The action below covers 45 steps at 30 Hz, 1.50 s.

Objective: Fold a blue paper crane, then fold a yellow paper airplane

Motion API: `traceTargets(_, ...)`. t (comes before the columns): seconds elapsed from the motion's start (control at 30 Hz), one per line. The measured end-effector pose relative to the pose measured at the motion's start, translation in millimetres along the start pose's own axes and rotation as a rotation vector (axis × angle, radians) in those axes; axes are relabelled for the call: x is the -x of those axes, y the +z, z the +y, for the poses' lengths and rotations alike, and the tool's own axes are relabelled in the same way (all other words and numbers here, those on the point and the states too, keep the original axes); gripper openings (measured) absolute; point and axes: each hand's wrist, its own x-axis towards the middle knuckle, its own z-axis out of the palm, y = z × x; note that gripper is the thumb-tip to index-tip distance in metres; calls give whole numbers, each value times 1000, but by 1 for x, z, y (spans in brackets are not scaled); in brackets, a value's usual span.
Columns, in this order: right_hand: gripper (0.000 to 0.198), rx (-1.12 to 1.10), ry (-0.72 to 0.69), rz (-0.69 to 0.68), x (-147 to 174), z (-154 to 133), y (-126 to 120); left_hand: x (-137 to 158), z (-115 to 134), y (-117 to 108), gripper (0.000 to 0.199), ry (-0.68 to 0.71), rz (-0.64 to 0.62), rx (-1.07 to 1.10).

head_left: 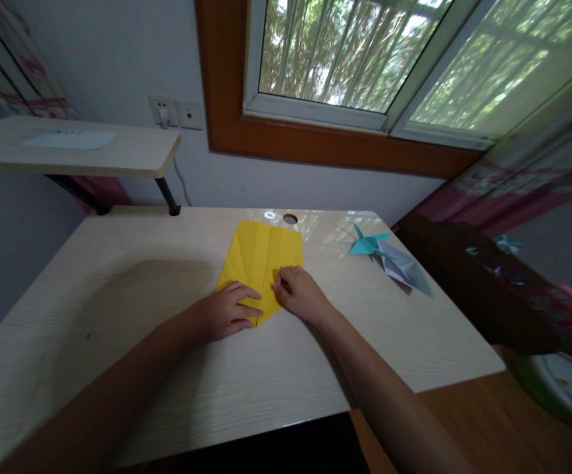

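A sheet of yellow paper (262, 253) with several creases lies on the pale wooden table, its near end narrowing to a point. My left hand (232, 309) rests on its lower left part with the fingers spread and laid flat. On the lower right side, my right hand (299, 289) has its fingers curled and the thumb and forefinger pinched together at the paper. The palm hides the paper's right edge there.
At the table's (132, 375) right side lie a folded teal paper shape (368, 244) and a folded grey-white paper shape (404, 266), touching. A raised shelf (132, 155) stands at the back left. A round cable hole (290, 218) is near the back edge, below the window.
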Motion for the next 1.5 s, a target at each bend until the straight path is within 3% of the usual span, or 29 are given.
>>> traceTargets(0.57,10,40,16,32,2,-3,0,5,-2,2,35,52,-104,-42)
traceTargets(0.77,9,53,31,29,2,7,-2,3,2,3,39,11,-109,-95)
traceTargets(1.07,35,109,-6,66,5,35,-10,4,-2,3,39,-59,-67,-162)
traceTargets(1.2,23,94,-138,58,6,31,-13,5,-4,3,45,-111,-73,-203)
traceTargets(1.33,20,-46,-262,-47,6,21,-6,4,-3,4,50,-167,-74,-243)
traceTargets(1.5,14,-128,-167,-21,2,14,2,2,0,4,52,-243,-53,-262)
